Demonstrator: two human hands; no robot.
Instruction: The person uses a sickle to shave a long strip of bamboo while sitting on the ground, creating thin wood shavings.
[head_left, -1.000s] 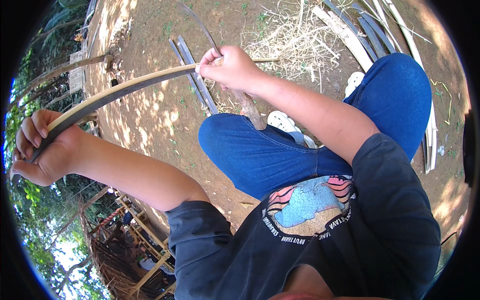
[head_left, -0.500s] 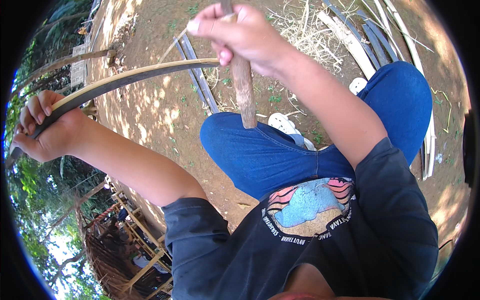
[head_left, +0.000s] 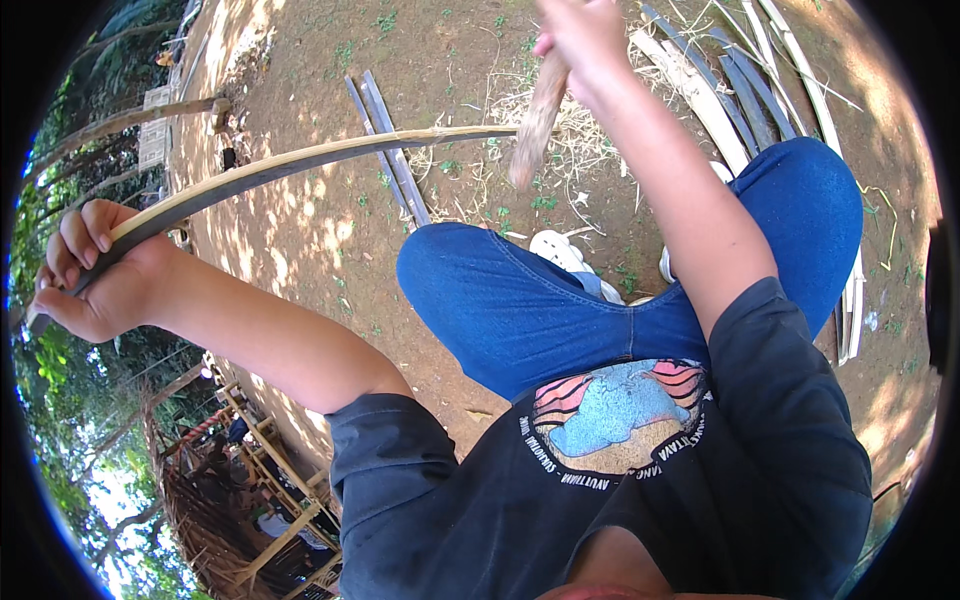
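Observation:
My left hand [head_left: 110, 265], out at the left, is closed around one end of a long bamboo strip [head_left: 300, 165]. The strip has a pale upper edge and a dark side, and looks curved in this view. It reaches rightward in the air to beside the wooden handle [head_left: 540, 125] of what looks like a knife. My right hand [head_left: 590, 45], at the top edge, is closed on that handle, whose thick butt points down toward my legs. Any blade lies outside the picture. Whether strip and handle touch, I cannot tell.
Below the strip's far end lie pale shavings [head_left: 575, 165]. Two dark slats [head_left: 390, 150] rest on the dirt ahead of my left knee [head_left: 460, 290]. More split bamboo [head_left: 695, 95] lies at the upper right. A thatched structure [head_left: 210, 510] stands at the lower left.
My right hand has moved right and up with the wooden handle, away along the strip to its far end. My left hand still grips the strip, slightly lower.

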